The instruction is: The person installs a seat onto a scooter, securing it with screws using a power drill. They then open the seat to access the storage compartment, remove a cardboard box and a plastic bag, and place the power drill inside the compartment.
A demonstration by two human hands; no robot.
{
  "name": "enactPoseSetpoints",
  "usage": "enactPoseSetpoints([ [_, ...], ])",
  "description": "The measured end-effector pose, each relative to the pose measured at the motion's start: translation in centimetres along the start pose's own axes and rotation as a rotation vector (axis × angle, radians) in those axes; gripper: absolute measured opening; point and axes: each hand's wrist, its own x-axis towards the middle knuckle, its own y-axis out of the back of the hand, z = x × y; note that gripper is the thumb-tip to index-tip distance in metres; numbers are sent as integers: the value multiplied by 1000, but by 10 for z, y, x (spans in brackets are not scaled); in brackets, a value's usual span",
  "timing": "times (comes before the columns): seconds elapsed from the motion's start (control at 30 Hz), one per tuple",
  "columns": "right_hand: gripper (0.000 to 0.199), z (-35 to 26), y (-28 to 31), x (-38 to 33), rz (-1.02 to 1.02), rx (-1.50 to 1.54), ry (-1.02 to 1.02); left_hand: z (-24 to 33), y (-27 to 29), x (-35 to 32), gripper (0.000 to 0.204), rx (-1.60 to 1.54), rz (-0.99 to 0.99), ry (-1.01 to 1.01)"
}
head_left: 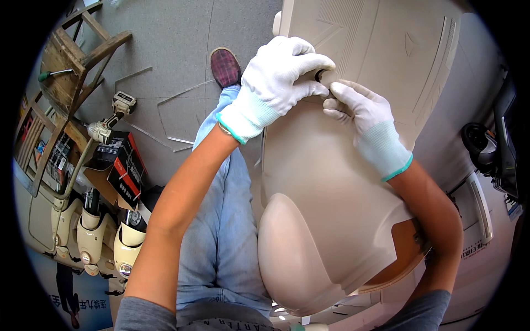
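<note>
My left hand (281,77), in a white knit glove with a green cuff edge, is closed in a pinch on a small round beige piece (328,76) with a dark edge. From the other side my right hand (367,107), gloved the same way, has its thumb and fingers pressed together against that piece. What else its fingertips hold is hidden. Both hands are over a large beige moulded plastic body panel (326,154), where the rounded part meets the flat ribbed part. It lies at my right side, with an orange-brown surface (400,251) showing below its cut-out.
On the left stands a worn wooden chair (69,60) with a green-handled screwdriver (55,74) on it. A cordless power tool (113,118) is above a black-and-red box (126,171). Cream scooters (91,237) stand lower left, and a black wheeled vehicle (488,143) at right.
</note>
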Motion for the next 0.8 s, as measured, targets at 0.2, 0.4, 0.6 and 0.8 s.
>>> enactPoseSetpoints([
  [0.2,22,-3,-7,0,85,-166,45,-2,-4,2,35,50,37,-83],
  [0.4,25,-6,-3,8,50,-424,120,-8,-3,4,31,29,-26,-134],
  [0.6,27,-13,13,14,-18,-728,232,5,0,11,25,61,-64,-68],
  [0.8,28,-18,23,23,-17,-831,289,18,7,12,27,79,-92,-35],
])
